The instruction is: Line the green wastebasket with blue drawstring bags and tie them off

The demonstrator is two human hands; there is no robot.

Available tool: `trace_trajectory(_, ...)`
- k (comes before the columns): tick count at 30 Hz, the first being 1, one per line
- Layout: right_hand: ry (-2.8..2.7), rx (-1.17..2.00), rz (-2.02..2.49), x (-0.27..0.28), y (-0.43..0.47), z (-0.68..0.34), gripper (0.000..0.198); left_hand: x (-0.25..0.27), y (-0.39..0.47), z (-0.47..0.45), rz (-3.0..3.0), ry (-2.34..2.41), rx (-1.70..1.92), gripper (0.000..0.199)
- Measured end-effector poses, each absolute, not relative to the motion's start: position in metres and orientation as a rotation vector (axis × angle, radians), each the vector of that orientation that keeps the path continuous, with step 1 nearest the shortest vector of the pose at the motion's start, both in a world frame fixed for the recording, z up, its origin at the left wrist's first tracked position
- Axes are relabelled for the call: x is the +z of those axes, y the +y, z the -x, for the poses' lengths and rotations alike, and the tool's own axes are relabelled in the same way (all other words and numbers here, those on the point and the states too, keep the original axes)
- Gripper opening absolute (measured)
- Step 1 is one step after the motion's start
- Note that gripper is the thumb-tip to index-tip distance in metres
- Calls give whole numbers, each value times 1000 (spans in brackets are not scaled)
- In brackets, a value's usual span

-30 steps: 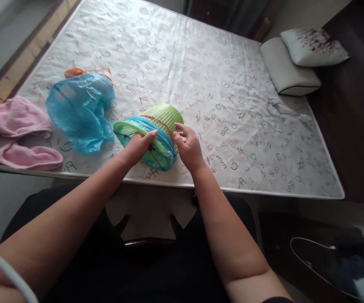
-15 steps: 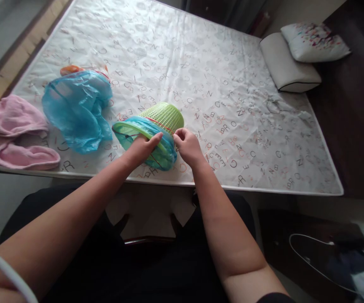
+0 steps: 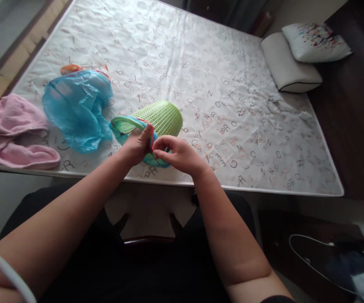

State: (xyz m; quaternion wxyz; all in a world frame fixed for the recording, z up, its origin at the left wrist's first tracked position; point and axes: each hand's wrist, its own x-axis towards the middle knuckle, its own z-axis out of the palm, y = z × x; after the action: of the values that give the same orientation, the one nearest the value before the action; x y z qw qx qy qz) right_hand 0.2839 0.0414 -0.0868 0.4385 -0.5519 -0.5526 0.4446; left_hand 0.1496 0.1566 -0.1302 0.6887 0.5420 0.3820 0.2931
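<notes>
Gripping with the left hand (image 3: 137, 145), fingers partly hidden inside, the near rim of the green basket (image 3: 165, 117); apparently pinching red string (image 3: 152, 136) in the loosely curled right hand (image 3: 182, 155), nearer the base; stretching lengthwise, tipped over on the mattress (image 3: 264, 147), from near-left mouth to far-right base

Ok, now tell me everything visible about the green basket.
The green basket looks plastic, with lattice walls and a round rim. It lies on its side on the letter-print mattress, mouth facing near left, base toward far right. Thin blue plastic wraps part of the mouth. The left hand grips the rim; the right hand, beside it, seems to pinch a red string. Its inside is partly hidden.
</notes>
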Motion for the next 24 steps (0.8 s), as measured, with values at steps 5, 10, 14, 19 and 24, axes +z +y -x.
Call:
trace_trajectory(5,-1639,652,1572,-97,45,-280,13,-130,162,-151,-988,721,488,52)
trace_trajectory(10,-1924,358,1749,-106,46,-282,19,-132,163,-149,-842,534,422,47)
trace_trajectory(14,-1838,216,1783,-111,44,-287,20,-133,161,-149,-905,535,398,27)
trace_trajectory(19,-1448,120,1924,-119,42,-302,27,-134,164,-149,-960,660,406,18)
trace_trajectory(24,-1200,361,2106,-121,40,-323,13,-123,166,-144,-1177,721,361,22)
